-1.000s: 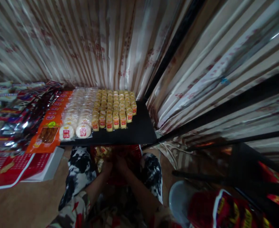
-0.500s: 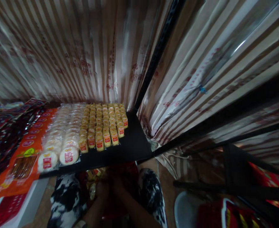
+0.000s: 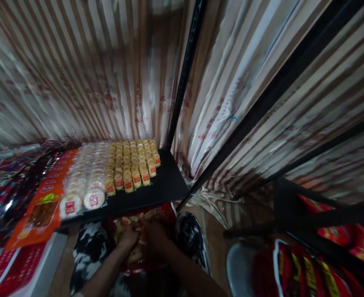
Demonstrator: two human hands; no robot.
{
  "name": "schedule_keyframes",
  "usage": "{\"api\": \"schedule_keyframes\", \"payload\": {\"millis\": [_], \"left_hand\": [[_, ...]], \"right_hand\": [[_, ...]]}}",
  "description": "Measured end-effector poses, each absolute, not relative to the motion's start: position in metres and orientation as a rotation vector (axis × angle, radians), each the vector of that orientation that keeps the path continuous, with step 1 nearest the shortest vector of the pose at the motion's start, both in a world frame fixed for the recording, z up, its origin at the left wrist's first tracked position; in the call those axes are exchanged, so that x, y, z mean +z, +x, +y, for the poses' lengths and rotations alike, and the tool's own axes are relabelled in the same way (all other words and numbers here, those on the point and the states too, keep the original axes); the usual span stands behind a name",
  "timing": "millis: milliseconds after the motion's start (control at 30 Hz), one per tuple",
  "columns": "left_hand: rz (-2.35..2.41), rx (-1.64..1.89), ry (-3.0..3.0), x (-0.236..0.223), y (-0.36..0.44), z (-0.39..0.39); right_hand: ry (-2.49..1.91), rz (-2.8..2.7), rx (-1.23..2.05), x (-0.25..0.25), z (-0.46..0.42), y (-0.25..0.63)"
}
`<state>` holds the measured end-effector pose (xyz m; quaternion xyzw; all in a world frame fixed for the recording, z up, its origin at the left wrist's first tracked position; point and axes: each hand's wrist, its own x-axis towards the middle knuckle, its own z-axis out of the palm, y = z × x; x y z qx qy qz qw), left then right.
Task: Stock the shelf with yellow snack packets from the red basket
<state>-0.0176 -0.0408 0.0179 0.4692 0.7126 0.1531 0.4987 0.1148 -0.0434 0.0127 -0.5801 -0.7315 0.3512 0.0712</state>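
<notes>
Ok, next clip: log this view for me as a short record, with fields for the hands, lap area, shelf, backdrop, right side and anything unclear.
left hand: at the yellow packets; hand
right hand: beside the left, over the same packets
between knees: red bag around the packets
black shelf, left to right: shiny packs, orange packs, round white packs, rows of yellow packs
backdrop: striped curtain
right side: pale tub, red packs
unclear: finger grip, dark and blurred

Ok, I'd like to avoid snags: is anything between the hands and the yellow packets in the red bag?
Nothing visible: the left hand and right hand are both at the opening of the red bag, by the yellow packets. Dimness and blur hide the fingertips.
</notes>
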Motion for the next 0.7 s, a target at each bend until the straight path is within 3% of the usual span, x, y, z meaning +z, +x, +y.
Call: {"api": "schedule_keyframes", "payload": {"millis": [333, 700], "left_hand": [[1.249, 0.725, 1.085, 0.100, -0.019, -0.010], [1.255, 1.113, 0.962, 0.121, 0.026, 0.008]], "right_hand": [[-1.480, -1.909, 1.224, 0.083, -0.027, 0.152], [-1.442, -1.459, 1.037, 0.080, 0.006, 0.181]]}}
